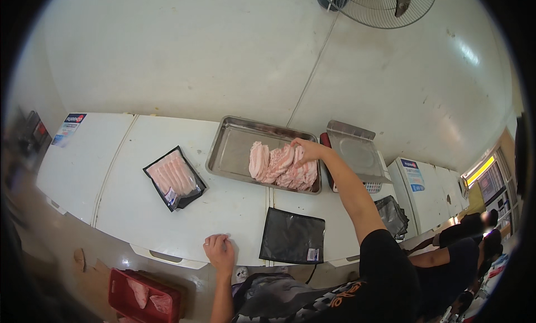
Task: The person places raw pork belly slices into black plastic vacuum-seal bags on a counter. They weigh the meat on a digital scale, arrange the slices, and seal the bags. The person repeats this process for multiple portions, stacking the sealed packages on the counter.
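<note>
White freezer lids (234,219): at their near edge the left hand (219,251) is loosely closed, nothing visibly held. Beyond, pale-pink sliced meat (277,165) runs lengthwise in a shallow steel tray (231,147); the right hand (302,153) touches its right end, hold unclear.

The tray (231,150) before me is bare metal, smooth with a dull shine, and the sliced meat (279,165) in it looks soft and moist, its surface rippled. I see a flat pouch (290,233) of black plastic, smooth with a slight sheen; the filled pack (172,175) has a glossy clear face and black plastic borders. The white freezer tops (145,211) look smooth and lightly glossy, the wall (195,55) smooth too. My sleeve (388,261) is matt black cloth, the crate (115,292) red plastic, the fan guard (385,15) metal wire.
</note>
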{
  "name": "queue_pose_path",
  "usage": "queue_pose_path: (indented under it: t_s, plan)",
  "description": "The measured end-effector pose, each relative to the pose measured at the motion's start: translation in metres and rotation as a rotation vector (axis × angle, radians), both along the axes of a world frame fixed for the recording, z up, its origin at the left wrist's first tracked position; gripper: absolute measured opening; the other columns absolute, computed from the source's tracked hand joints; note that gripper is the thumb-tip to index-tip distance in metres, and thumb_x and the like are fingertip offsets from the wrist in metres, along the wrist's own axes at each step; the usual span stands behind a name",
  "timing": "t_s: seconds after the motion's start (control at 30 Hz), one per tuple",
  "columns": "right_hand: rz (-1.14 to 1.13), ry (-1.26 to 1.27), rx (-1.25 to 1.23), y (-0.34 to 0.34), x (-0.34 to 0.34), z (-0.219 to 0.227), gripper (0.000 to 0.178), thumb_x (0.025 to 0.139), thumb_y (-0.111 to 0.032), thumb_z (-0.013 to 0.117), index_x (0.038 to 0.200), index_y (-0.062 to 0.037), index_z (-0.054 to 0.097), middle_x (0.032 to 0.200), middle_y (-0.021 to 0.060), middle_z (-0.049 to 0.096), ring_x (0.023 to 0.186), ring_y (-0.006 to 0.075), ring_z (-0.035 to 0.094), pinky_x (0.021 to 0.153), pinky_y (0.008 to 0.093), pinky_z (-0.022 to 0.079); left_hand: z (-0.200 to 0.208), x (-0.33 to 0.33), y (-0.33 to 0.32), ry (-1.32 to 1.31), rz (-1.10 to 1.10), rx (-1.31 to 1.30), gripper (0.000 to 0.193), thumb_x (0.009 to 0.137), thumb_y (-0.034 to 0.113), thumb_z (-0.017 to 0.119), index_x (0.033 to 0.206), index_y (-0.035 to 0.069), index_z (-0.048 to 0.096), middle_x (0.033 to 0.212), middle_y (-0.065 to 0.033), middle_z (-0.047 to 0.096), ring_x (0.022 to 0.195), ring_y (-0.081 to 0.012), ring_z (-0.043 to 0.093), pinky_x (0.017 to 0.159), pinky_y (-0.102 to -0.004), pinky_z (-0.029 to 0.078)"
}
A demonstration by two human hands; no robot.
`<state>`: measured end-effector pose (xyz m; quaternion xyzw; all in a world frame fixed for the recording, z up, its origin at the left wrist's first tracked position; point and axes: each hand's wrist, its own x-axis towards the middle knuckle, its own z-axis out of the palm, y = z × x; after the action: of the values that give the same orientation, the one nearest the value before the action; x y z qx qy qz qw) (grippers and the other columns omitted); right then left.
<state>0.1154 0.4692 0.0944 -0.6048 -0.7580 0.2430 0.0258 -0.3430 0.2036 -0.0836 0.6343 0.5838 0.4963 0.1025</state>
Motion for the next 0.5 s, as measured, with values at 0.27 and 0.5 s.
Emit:
queue_pose_path:
  t_s: [0.27,0.5]
  plan:
    - [-0.077,0.145,0.203,-0.026,0.007,0.026,0.069,0.067,-0.024,0.102,0.127,-0.0049,0.075,0.115,0.0099,0.077,0.113,0.0231,0.069,0.102,0.0369,0.052,0.003,-0.001,-0.001,0.003,-0.026,0.007,0.014,0.083,0.001,0.071,0.095,0.008,0.074,0.099,-0.0076,0.073,0.101,-0.0315,0.066,0.088,-0.0449,0.046]
    - [-0.507,0.851,0.03,-0.095,0.042,-0.001,0.054,0.086,-0.012,0.093,0.136,-0.0052,0.071,0.116,0.0098,0.076,0.109,0.0208,0.07,0.099,0.0387,0.056,0.001,0.0,-0.001,0.047,-0.036,-0.011,0.014,0.084,0.0,0.07,0.096,0.008,0.073,0.099,-0.0083,0.073,0.101,-0.0322,0.066,0.088,-0.045,0.047]
